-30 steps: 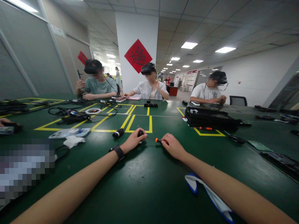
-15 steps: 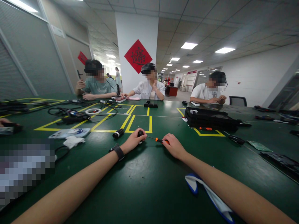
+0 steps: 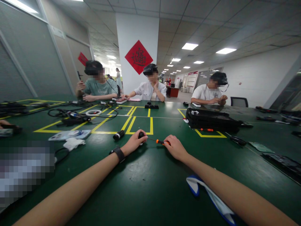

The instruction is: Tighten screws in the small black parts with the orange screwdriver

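My left hand is closed around a small black cylindrical part, most of it hidden by the fingers. In my right hand is a screwdriver with an orange and black handle. Its thin shaft points left, and the tip meets or nearly meets the black part; the exact contact is too small to make out. Left of my left hand, a black cylinder with a white band lies on the green table. A white and blue cloth strip lies below my right forearm.
Stacked black trays stand at the right, with an orange screwdriver by them. Crumpled tissue, a pale blue packet and tangled cables lie on the left. Several people sit across the table; another person's hand shows at the far left.
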`<state>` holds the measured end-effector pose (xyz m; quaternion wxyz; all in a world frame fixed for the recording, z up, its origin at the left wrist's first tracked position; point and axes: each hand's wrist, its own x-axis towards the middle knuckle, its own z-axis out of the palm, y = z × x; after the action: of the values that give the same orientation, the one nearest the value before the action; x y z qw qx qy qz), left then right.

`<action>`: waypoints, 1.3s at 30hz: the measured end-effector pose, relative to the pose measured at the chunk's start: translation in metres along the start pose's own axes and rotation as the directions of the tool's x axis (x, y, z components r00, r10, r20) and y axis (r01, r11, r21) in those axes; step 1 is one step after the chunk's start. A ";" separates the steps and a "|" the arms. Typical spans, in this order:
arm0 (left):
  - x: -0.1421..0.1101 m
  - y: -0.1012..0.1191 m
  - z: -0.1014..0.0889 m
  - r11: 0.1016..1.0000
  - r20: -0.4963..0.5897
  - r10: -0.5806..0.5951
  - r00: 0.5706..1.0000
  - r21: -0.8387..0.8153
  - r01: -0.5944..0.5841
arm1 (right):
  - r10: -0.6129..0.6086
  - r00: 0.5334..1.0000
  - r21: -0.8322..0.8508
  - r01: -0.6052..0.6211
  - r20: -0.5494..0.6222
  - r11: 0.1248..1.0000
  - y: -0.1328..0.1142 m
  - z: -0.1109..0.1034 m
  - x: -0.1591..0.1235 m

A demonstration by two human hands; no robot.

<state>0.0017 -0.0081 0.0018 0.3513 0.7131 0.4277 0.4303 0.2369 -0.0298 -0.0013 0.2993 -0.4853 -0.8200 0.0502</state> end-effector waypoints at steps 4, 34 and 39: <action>0.000 -0.002 0.000 1.000 0.000 -0.014 1.000 -0.016 0.014 | -0.040 0.999 0.051 0.041 -0.017 0.998 0.001 -0.001 -0.001; 0.000 -0.001 -0.001 1.000 0.012 0.000 1.000 -0.001 0.000 | 0.026 0.999 0.039 -0.025 -0.032 0.999 0.002 -0.001 0.000; 0.001 -0.002 -0.001 0.999 0.004 -0.010 1.000 -0.033 0.011 | -0.003 1.000 0.075 0.005 -0.030 0.997 0.003 -0.002 0.001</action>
<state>0.0006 -0.0067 0.0002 0.3661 0.7056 0.4236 0.4344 0.2397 -0.0281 -0.0002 0.3295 -0.4726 -0.8141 0.0730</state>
